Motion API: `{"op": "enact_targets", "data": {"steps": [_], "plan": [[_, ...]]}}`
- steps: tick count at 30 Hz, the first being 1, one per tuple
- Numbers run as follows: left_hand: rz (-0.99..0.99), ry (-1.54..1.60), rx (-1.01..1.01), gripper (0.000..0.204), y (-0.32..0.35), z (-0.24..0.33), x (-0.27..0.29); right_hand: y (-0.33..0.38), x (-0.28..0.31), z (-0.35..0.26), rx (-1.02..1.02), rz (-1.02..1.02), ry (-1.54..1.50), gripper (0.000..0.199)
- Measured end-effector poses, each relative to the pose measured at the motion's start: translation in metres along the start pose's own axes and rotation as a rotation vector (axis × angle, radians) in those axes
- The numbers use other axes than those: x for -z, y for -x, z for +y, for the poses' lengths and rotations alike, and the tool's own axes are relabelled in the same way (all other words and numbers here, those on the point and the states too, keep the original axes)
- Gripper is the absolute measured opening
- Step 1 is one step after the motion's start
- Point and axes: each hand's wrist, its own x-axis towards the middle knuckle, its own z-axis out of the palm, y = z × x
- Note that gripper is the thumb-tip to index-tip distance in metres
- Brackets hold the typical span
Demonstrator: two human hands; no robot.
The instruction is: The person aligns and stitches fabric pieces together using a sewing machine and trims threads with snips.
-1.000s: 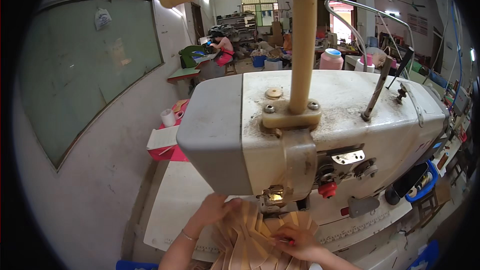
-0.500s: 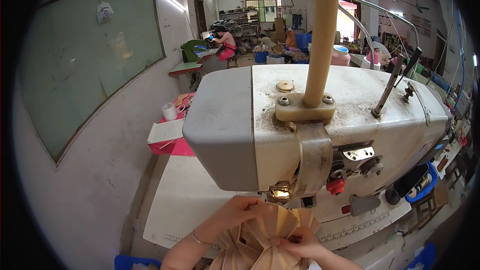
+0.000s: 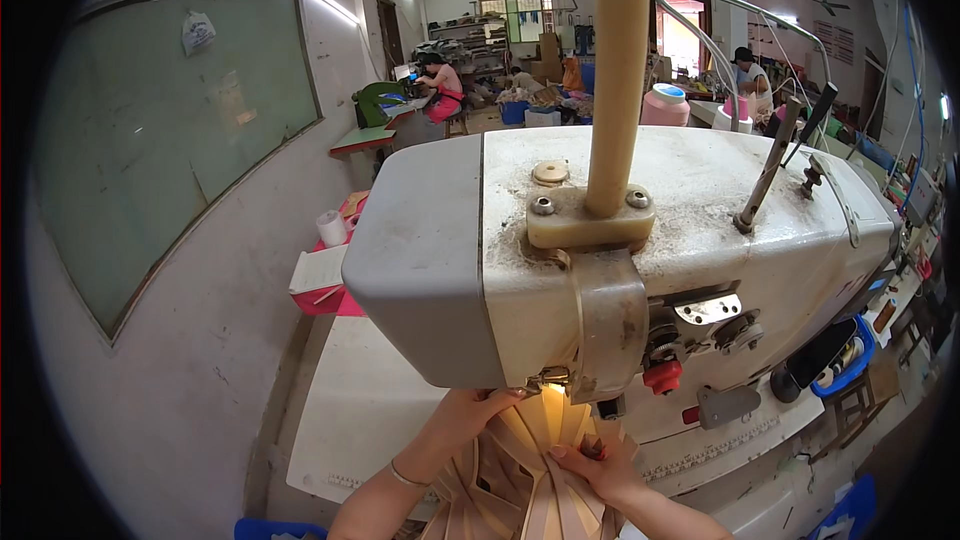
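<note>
A pleated tan piece (image 3: 515, 450), made of stiff-looking folded panels, hangs in front of the sewing machine (image 3: 700, 190). My left hand (image 3: 470, 420) grips its upper left edge, fingertips close under the machine head. On the right side, my right hand (image 3: 600, 468) pinches a fold between thumb and fingers. A small lamp (image 3: 553, 392) under the head lights the top of the piece. The needle and presser foot cannot be made out behind the head, and the piece's lower end runs out of view.
The white machine table (image 3: 350, 400) carries a printed ruler strip (image 3: 710, 450). A red knob (image 3: 662, 376) juts from the machine. Thread cones (image 3: 667, 106) stand behind it. At right is a blue basket (image 3: 850, 360); farther off, co-workers (image 3: 440, 90) sit or stand.
Both hands have brought the pleated piece closer under the machine head, where lamp light now falls on it. The view has shifted slightly, and another person shows at the back right.
</note>
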Motion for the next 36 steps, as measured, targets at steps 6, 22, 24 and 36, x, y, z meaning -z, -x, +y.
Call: {"op": "enact_targets", "data": {"steps": [6,22,24,36], "plan": [[-0.005,0.001,-0.040,0.026,-0.003,-0.009,0.004,0.001,-0.001,-0.009,-0.022,-0.010,-0.066,0.034],[0.048,0.315,0.337,0.030,-0.036,-0.025,0.037,-0.020,0.056,-0.002,-0.003,-0.076,0.012,0.029],[-0.018,0.522,0.175,0.029,-0.044,-0.040,0.040,-0.029,0.067,-0.006,0.058,-0.068,-0.050,0.030],[0.090,0.376,-0.029,0.027,-0.117,-0.064,0.034,-0.134,0.098,-0.046,-0.117,-0.113,0.264,0.025]]}}
